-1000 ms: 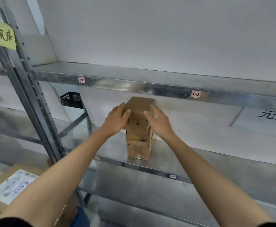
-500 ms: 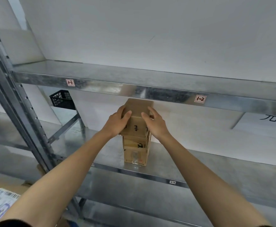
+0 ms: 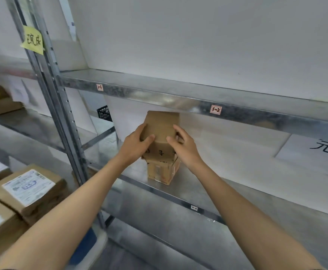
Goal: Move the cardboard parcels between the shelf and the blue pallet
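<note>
Left hand (image 3: 135,145) and right hand (image 3: 182,147) clasp the top box (image 3: 162,125).
It sits on another box (image 3: 160,170) near the shelf's (image 3: 237,193) front edge, close under the upper shelf (image 3: 159,96); a black crate (image 3: 104,114) stands behind.

Bright even light, glare on shelf edge (image 3: 178,103), soft blur, perhaps edge bowing

Top parcel (image 3: 161,131): gripped by L hand (image 3: 135,145) & R hand (image 3: 184,149), atop lower parcel (image 3: 162,171).
Shelf (image 3: 227,193): metal, tagged 2-2.
Labelled parcels (image 3: 28,190): lower L.
</note>
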